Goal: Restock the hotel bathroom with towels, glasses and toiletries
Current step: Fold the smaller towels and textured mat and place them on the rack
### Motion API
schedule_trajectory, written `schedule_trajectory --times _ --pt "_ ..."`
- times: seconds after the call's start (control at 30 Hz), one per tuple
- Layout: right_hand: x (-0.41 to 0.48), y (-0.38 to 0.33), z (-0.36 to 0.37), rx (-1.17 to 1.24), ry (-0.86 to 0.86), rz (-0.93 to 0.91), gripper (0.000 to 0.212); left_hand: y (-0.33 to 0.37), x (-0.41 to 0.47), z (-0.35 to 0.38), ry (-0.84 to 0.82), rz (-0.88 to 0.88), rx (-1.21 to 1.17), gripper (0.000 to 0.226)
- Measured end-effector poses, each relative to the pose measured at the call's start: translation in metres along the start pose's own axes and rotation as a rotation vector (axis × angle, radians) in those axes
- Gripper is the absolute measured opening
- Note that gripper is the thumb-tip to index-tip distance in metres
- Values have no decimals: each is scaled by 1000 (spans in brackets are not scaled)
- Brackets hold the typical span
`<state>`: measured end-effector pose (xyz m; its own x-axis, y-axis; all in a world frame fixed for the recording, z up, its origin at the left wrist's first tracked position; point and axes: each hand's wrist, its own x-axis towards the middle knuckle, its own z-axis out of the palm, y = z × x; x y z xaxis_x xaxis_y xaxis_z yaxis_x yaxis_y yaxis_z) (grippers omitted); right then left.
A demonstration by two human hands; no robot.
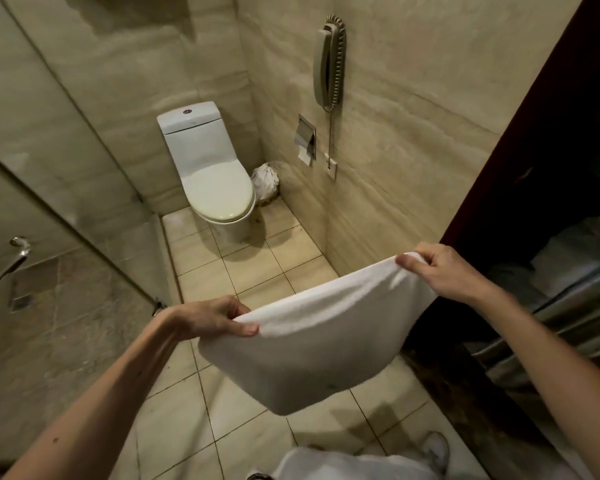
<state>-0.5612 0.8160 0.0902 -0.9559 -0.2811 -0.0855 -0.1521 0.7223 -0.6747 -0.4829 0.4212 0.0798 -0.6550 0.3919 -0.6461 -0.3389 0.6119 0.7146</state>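
Nearest to us, one white shoe (434, 448) stood on the beige tiled floor (174, 410). Above it we held a white towel (312, 348) stretched in the air between both hands, its top edge taut and its body sagging in a folded curve, clear of the floor. Our left hand (215, 318) pinched the towel's left corner, thumb on top and fingers curled beneath. Our right hand (442, 271) gripped the right corner, higher and farther out, fingers clenched round the cloth. To the left stood a glass shower door (66, 188) with a metal handle (18, 252). Farther on, a white toilet (215, 178) sat with its lid down, a bin (265, 183) lined in white just beside it in the corner. On the right wall hung a paper holder (306, 138) and, above it, a telephone (328, 64).
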Motion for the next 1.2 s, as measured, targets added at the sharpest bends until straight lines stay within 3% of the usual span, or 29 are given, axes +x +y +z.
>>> schedule_trajectory --times 0.1,0.17,0.33,0.5,0.6,0.9,1.07,1.2 --pt "-8 9 2 -155 -59 20 29 -11 8 2 132 22 76 75" --pt "-12 14 5 -173 -63 27 32 -18 13 1 214 67 72 81" --pt "-17 26 5 -127 -30 19 36 -25 14 2 351 215 -251 55" --pt "-28 30 14 -117 2 14 26 -23 26 17 714 254 -379 22" --pt "-31 28 28 25 57 76 30 -19 32 31 819 262 -493 23" --pt "-56 -14 66 799 -22 338 41 16 41 80 755 268 -921 22" --pt "-61 -44 89 920 -12 311 27 41 44 119 678 349 -894 20" --pt "-65 -57 100 896 -24 237 32 61 47 146 650 364 -851 11"
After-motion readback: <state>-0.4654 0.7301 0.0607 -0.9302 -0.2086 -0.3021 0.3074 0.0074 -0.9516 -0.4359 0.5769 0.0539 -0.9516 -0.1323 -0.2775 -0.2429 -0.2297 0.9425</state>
